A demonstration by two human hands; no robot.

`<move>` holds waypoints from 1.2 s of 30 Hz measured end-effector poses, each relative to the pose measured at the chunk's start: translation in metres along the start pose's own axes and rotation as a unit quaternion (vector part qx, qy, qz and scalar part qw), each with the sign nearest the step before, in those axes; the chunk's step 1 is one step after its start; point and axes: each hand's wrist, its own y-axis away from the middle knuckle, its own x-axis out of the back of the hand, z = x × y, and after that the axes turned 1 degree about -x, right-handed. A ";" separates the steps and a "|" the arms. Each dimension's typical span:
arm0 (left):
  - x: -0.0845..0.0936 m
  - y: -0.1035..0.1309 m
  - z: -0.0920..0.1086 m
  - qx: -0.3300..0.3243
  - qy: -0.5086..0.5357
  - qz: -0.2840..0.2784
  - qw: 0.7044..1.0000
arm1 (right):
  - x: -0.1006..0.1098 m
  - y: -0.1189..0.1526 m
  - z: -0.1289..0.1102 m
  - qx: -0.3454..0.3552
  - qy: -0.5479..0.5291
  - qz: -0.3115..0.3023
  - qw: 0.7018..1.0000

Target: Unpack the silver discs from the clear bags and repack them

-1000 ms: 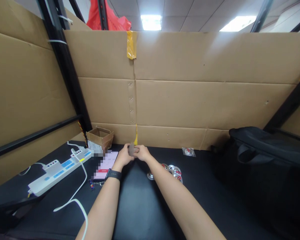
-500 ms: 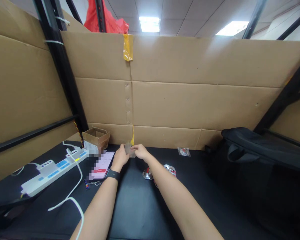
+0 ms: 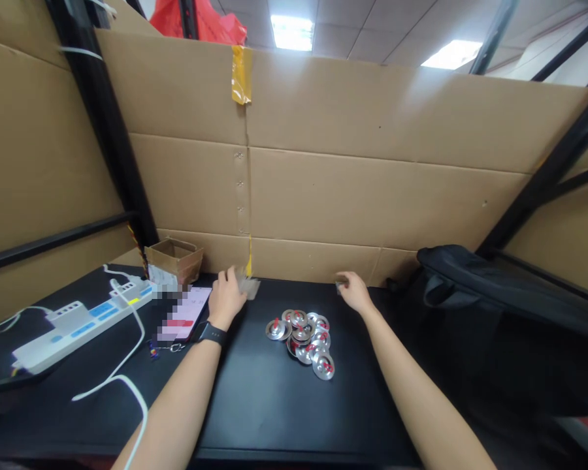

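A white cord [image 3: 134, 398] trails over the near left of the black tabletop [image 3: 264, 405]; a black bag [image 3: 500, 346] fills its right side. Between the forearms, silver discs [image 3: 323, 365] with red marks lie overlapping in a pile. Left of them are a keyring [image 3: 177, 347], a phone [image 3: 186, 310] and a power strip [image 3: 78, 339]. Beyond the pile the hands are well apart: the left hand [image 3: 227, 299], with a watch [image 3: 212, 333] on its wrist, is closed on blurred clear plastic [image 3: 251, 288]; the right hand [image 3: 355, 292] is at a small packet [image 3: 342, 285], its grip too blurred to tell. An open box [image 3: 191, 266] stands by the cardboard wall [image 3: 323, 196], above which a red bag [image 3: 200, 19] shows
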 end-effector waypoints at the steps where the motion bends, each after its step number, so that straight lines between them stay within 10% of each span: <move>1: 0.000 0.000 0.001 -0.007 -0.006 0.009 1.000 | 0.003 0.007 0.014 -0.023 0.049 0.002 0.999; 14: 0.021 0.015 0.048 -0.149 0.050 0.051 0.986 | -0.013 0.025 0.050 -0.069 0.140 -0.060 0.986; 20: 0.023 0.033 0.082 -0.250 0.215 0.027 0.944 | -0.004 0.038 0.037 -0.088 -0.097 -0.056 0.990; 25: 0.024 0.055 0.108 -0.305 0.269 -0.057 0.912 | -0.009 0.054 -0.001 -0.097 -0.342 -0.111 0.928; 36: 0.023 0.063 0.120 -0.280 0.337 0.019 0.899 | 0.000 0.085 -0.076 -0.040 -0.566 -0.167 0.806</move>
